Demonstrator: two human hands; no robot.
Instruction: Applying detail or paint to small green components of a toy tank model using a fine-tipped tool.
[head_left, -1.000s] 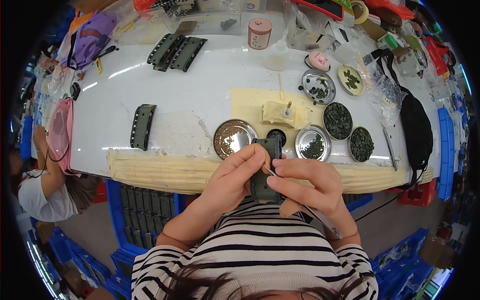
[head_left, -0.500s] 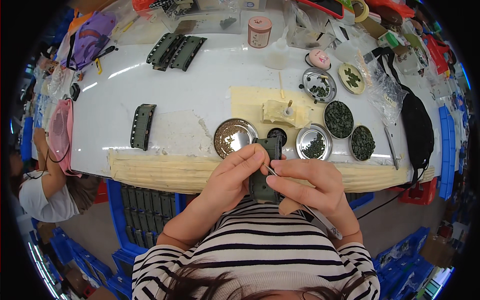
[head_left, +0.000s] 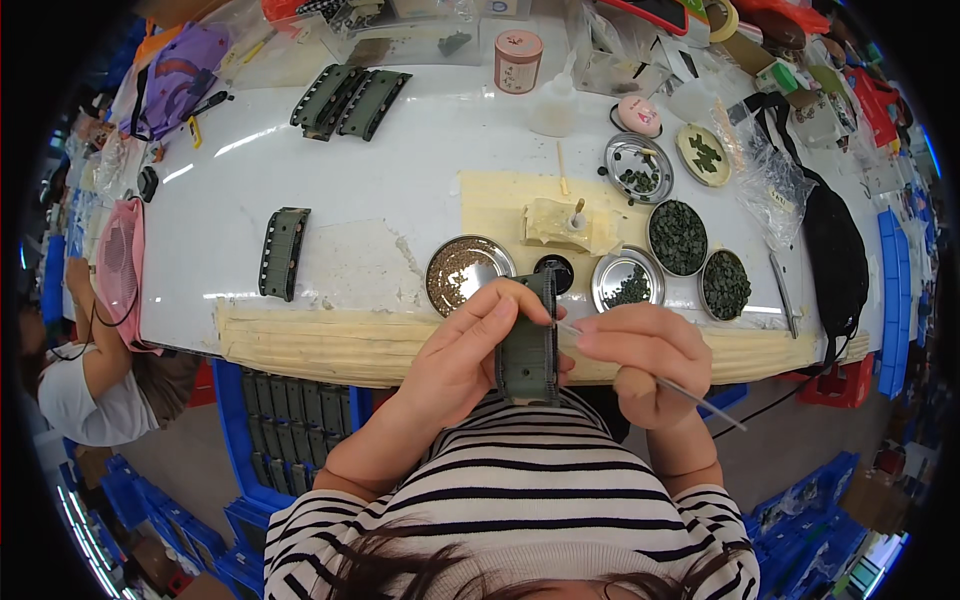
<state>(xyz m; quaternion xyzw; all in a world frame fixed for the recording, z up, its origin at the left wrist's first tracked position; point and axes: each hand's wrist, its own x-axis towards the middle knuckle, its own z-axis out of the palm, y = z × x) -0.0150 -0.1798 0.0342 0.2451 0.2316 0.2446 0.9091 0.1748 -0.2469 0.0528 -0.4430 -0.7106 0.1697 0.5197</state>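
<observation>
My left hand [head_left: 470,345] is closed round a dark green, slightly curved plastic part [head_left: 526,365] with ridged long edges, held upright over the table's front edge. In my right hand [head_left: 650,355] are thin metal tweezers [head_left: 705,402], pinched between thumb and fingers, with a tan cover on one finger. The tweezers' tip is beside the part's upper right edge, close to my left fingertips; whether it grips a small piece is too small to tell. Just beyond the part lie a small round black container [head_left: 553,274], a dish of brown bits [head_left: 437,275] and a dish of small green pieces [head_left: 655,301].
More green parts lie at the left [head_left: 285,254] and back left [head_left: 373,105]. Bowls of dark green pieces [head_left: 677,238] stand at right, near other tweezers [head_left: 783,294]. A taped block [head_left: 545,226] sits mid-table. A blue crate [head_left: 232,420] of parts is below; a co-worker [head_left: 85,390] is at far left.
My right hand has shifted right and turned, and the tweezers have swung with it, their tip drawing back from the part's face to its right edge. My left hand still holds the part.
</observation>
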